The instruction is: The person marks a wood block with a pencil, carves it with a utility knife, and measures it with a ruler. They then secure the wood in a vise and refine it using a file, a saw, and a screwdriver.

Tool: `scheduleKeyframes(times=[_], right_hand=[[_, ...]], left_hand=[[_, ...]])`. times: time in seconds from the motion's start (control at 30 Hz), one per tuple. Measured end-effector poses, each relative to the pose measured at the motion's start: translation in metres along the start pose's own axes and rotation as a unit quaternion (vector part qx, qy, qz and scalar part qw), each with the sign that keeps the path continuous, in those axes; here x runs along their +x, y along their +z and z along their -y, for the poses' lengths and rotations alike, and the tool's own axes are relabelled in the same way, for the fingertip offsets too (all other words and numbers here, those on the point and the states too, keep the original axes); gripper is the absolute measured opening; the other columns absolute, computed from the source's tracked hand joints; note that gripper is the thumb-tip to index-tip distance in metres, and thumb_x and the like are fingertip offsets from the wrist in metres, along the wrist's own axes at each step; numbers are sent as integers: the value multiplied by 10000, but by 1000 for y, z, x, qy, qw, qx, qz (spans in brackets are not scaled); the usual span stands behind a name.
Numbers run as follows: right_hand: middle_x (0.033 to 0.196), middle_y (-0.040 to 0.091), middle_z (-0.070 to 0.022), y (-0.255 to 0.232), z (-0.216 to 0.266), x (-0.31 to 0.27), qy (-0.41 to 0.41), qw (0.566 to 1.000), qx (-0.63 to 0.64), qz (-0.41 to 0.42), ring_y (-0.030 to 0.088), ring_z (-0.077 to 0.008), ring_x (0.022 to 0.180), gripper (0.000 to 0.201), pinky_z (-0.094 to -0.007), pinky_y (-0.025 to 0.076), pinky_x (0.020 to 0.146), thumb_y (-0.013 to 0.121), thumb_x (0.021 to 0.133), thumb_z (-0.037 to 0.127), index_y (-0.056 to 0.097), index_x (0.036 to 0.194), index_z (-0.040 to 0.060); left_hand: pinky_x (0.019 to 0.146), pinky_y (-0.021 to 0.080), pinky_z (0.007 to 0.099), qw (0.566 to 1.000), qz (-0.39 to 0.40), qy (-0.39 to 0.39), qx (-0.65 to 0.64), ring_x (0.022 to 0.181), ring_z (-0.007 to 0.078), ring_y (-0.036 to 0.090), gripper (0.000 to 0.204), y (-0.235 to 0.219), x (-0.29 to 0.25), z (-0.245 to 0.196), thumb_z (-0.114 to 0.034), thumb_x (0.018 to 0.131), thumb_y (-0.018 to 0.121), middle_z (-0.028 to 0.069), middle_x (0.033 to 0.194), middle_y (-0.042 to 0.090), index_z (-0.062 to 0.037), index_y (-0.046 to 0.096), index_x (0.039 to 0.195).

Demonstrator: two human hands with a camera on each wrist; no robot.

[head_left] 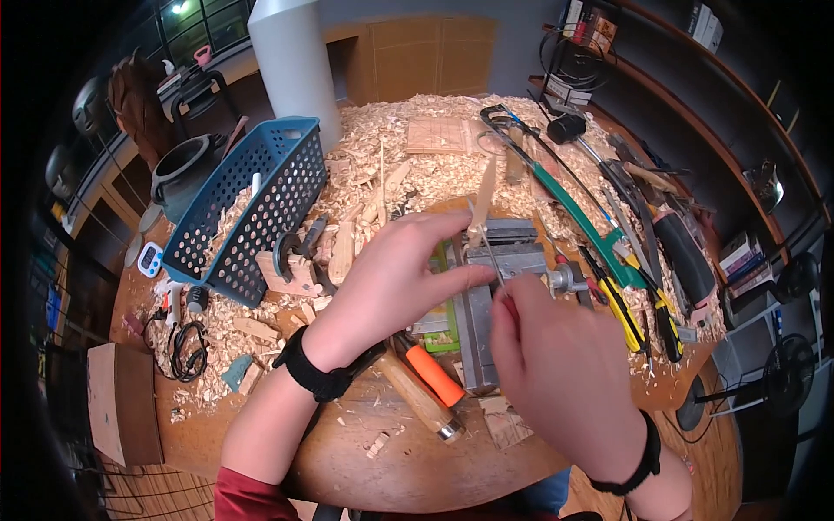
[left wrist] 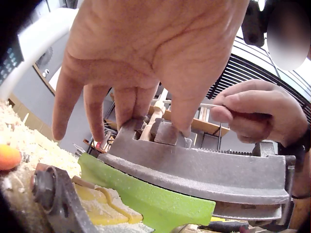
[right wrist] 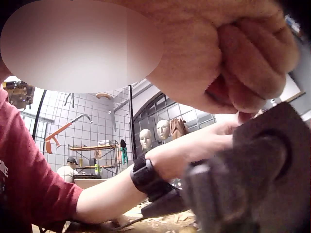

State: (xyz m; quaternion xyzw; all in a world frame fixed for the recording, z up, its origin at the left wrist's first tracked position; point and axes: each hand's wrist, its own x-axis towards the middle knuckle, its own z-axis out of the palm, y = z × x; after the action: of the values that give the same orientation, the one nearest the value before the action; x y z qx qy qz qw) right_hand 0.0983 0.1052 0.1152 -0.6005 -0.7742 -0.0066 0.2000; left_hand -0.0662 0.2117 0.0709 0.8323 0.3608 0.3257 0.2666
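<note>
L hand (left wrist: 146, 58) rested w/ fingertips on the metal vise (left wrist: 204, 170); R hand (left wrist: 260, 116) pinched a thin tool (left wrist: 206, 105) beside the clamped wood piece (left wrist: 156, 112).

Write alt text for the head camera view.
Two hands work at a small metal vise holding a thin wooden piece: the left hand rests on the vise, the right hand pinches a thin tool. Wood shavings cover the table.
</note>
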Motion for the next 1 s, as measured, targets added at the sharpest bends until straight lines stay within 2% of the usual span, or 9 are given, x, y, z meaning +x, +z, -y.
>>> scheduleKeyframes(times=[0.2, 0.27, 0.33, 0.5, 0.57, 0.6, 0.77, 0.9, 1.0], right_hand=[[578, 602, -121, 0, -1, 4, 3, 1000, -7, 9, 621, -311, 514, 103, -398, 457, 492, 619, 915, 140, 590, 874, 49], [577, 601, -122, 0, -2, 4, -28, 999, -20, -9, 622, -309, 515, 103, -399, 459, 492, 619, 915, 140, 590, 875, 49], [582, 603, -121, -4, 3, -2, 19, 1000, -7, 21, 621, -311, 516, 107, -399, 461, 492, 621, 914, 143, 592, 873, 48], [592, 607, -125, -3, -4, 5, 10, 1000, 1, 19, 619, -316, 518, 107, -400, 460, 489, 623, 912, 141, 593, 872, 47], [596, 609, -126, -3, -5, 7, -20, 1000, -9, 0, 618, -319, 518, 107, -400, 459, 487, 624, 911, 140, 593, 872, 45], [599, 609, -127, -4, -5, 3, -13, 1000, -12, 5, 619, -319, 520, 107, -400, 461, 487, 624, 910, 139, 591, 870, 45], [606, 610, -126, -6, -2, 0, 11, 1000, 0, 11, 618, -324, 527, 104, -400, 469, 495, 625, 908, 135, 588, 869, 47], [602, 608, -120, -1, -6, 1, -4, 1000, -4, 10, 621, -321, 531, 97, -404, 471, 498, 623, 908, 130, 586, 873, 47], [601, 608, -117, -2, -4, -1, 3, 1000, 9, 16, 621, -318, 530, 92, -404, 469, 498, 623, 907, 126, 585, 875, 49]], left_hand=[[672, 500, 285, 996, 38, -69, 31, 809, 153, 646, 540, -2, 1, -8, -173, 833, 761, 177, 1088, 703, -61, 600, 1337], [581, 449, 272, 1000, -2, 7, -5, 715, 141, 585, 534, 2, 1, 3, -178, 830, 765, 160, 1053, 712, -62, 608, 1328], [576, 445, 273, 1000, 1, -7, 10, 703, 141, 573, 535, 0, 0, -1, -181, 830, 764, 157, 1049, 713, -61, 608, 1327], [579, 442, 287, 998, 23, -44, 25, 682, 142, 558, 540, 0, 1, -4, -192, 827, 768, 156, 1046, 713, -64, 609, 1327], [577, 436, 290, 999, -25, 44, 10, 657, 146, 542, 546, 5, 2, 8, -201, 822, 773, 157, 1048, 712, -70, 611, 1327], [577, 436, 290, 999, -27, 44, 10, 657, 146, 542, 546, 5, 1, 8, -201, 822, 773, 157, 1048, 712, -70, 611, 1327], [561, 421, 280, 999, 9, -35, 25, 635, 148, 520, 555, -4, -1, -9, -191, 815, 779, 157, 1030, 710, -80, 610, 1331], [626, 479, 278, 999, -22, 34, 11, 709, 152, 599, 553, 2, 1, 4, -181, 818, 776, 159, 1029, 710, -70, 606, 1333], [747, 529, 284, 996, 27, -57, 61, 851, 168, 674, 545, -6, -1, -10, -161, 826, 767, 163, 1053, 709, -56, 600, 1334]])
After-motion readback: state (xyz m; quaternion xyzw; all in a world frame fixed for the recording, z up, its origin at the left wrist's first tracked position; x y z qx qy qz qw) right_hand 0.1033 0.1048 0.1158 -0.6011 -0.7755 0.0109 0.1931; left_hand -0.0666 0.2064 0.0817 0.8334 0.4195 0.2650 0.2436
